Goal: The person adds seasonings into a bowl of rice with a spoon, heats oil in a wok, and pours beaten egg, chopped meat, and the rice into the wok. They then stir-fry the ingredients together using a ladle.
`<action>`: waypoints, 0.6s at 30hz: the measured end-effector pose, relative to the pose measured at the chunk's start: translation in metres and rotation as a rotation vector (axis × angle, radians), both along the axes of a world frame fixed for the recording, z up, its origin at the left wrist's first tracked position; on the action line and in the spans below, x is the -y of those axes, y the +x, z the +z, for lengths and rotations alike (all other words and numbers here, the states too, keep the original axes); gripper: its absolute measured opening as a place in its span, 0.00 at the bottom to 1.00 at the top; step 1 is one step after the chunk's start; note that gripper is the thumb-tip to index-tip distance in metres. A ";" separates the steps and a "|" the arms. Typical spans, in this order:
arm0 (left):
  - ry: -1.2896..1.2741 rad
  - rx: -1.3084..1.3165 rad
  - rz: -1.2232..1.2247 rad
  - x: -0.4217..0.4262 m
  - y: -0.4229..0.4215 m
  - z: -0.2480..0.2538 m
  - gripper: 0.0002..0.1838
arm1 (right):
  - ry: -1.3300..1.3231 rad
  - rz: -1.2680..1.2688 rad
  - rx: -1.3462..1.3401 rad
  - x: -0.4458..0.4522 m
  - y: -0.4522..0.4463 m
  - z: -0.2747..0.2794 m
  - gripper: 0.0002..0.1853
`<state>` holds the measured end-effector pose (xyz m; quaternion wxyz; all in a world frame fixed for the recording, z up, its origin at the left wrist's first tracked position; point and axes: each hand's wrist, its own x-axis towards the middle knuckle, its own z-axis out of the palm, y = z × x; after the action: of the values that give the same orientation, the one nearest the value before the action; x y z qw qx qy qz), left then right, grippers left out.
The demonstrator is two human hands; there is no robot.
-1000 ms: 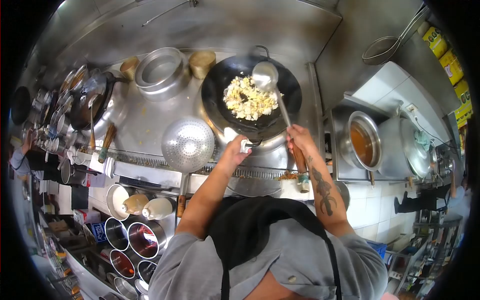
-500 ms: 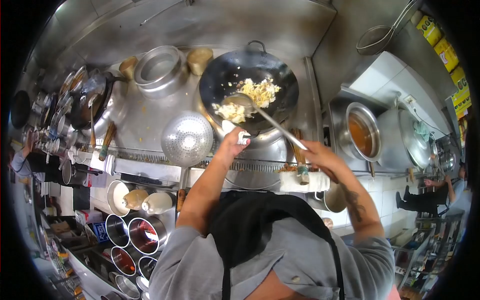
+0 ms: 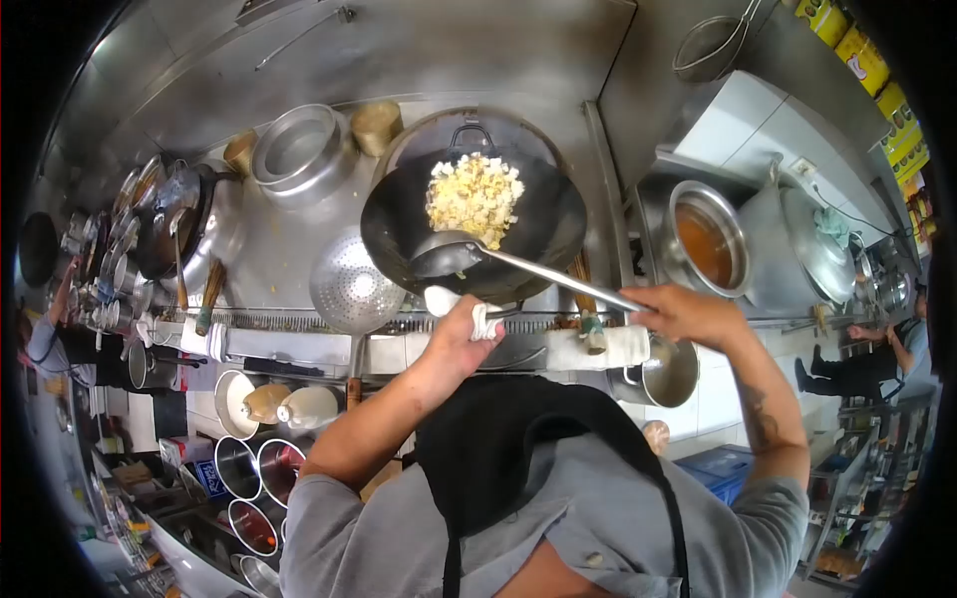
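A black wok (image 3: 399, 214) sits lifted and tilted toward me over the burner ring. My left hand (image 3: 467, 337) grips its near handle through a folded white cloth (image 3: 485, 322). Yellow and white diced food (image 3: 474, 197), perhaps egg mixed in, is bunched at the wok's far side, some of it seemingly in the air. My right hand (image 3: 683, 314) is closed around the handle of a long metal ladle (image 3: 558, 276), whose bowl rests low inside the wok, near the food's lower edge.
Left of the wok lies a perforated strainer (image 3: 357, 284), its handle pointing toward me. Metal pots (image 3: 302, 149) stand behind it. To the right are a pot of brown liquid (image 3: 710, 249) and a large lidded pot (image 3: 812, 239). A bamboo brush (image 3: 586, 319) lies near the front edge.
The wok has risen and tipped toward me, shifting off the burner ring. The food has gathered in one mass at its far side. The ladle bowl has moved lower left, emptied of food.
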<state>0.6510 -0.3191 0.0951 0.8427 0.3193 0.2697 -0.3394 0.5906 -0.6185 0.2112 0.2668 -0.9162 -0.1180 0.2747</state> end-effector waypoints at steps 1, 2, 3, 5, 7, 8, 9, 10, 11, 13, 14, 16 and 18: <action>-0.015 -0.034 0.029 0.000 0.007 -0.005 0.04 | -0.047 -0.105 -0.157 0.002 0.006 0.002 0.24; -0.028 -0.073 0.058 0.000 0.022 -0.015 0.03 | -0.068 -0.053 -0.079 0.006 0.019 -0.012 0.24; -0.044 -0.101 0.085 0.000 0.038 -0.028 0.03 | -0.091 -0.004 0.010 0.010 0.034 -0.030 0.24; -0.065 -0.072 0.039 -0.004 0.044 -0.098 0.03 | -0.125 -0.158 0.104 -0.006 0.043 -0.062 0.23; -0.113 0.041 0.007 -0.012 0.015 -0.158 0.05 | -0.227 -0.103 0.407 -0.007 0.059 -0.084 0.23; -0.071 0.053 -0.010 -0.017 -0.015 -0.150 0.05 | -0.219 -0.104 0.453 -0.004 0.055 -0.080 0.22; -0.028 0.069 -0.026 -0.018 -0.035 -0.131 0.06 | -0.210 -0.105 0.501 -0.001 0.048 -0.076 0.22; 0.030 0.024 -0.054 -0.014 -0.040 -0.116 0.07 | -0.201 -0.098 0.537 0.001 0.043 -0.072 0.22; 0.025 0.094 -0.033 -0.014 -0.035 -0.102 0.07 | -0.190 -0.091 0.498 -0.001 0.040 -0.065 0.22; 0.019 0.231 0.014 -0.011 0.014 -0.078 0.07 | -0.167 -0.072 0.418 -0.007 0.033 -0.035 0.23; 0.083 0.422 -0.042 -0.012 0.046 -0.086 0.07 | -0.195 -0.078 0.326 -0.013 0.029 -0.019 0.24; -0.113 -0.043 0.074 -0.010 0.054 -0.072 0.06 | -0.159 -0.005 0.249 -0.008 0.011 -0.008 0.22; -0.005 -0.003 -0.023 -0.008 0.029 -0.035 0.04 | -0.156 0.046 0.168 0.005 0.009 0.003 0.19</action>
<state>0.6797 -0.3109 0.0605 0.8393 0.3196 0.2664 -0.3501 0.5993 -0.6233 0.2145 0.1777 -0.9510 -0.1393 0.2113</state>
